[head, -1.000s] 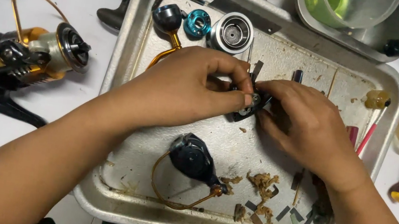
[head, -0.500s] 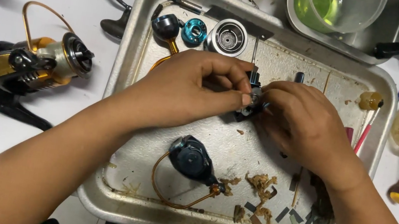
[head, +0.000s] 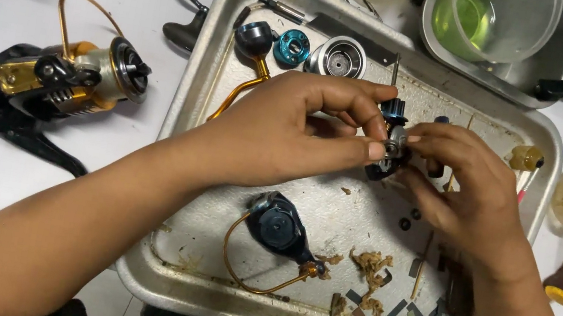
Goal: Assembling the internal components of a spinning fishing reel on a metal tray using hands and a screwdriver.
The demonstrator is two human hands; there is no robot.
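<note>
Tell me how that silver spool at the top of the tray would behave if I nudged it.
The silver spool looks like rigid machined metal, so probably stiff and fairly heavy for its size. It seems to lie tilted against the tray wall, and being round it may roll toward the blue cap beside it. Its smooth finish could be slippery.

Small black-blue reel part (head: 389, 142) with silver bearing, held above metal tray (head: 201, 274).

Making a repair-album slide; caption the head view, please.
Both hands, left hand and right hand, pinch a small reel part above a metal tray.
</note>
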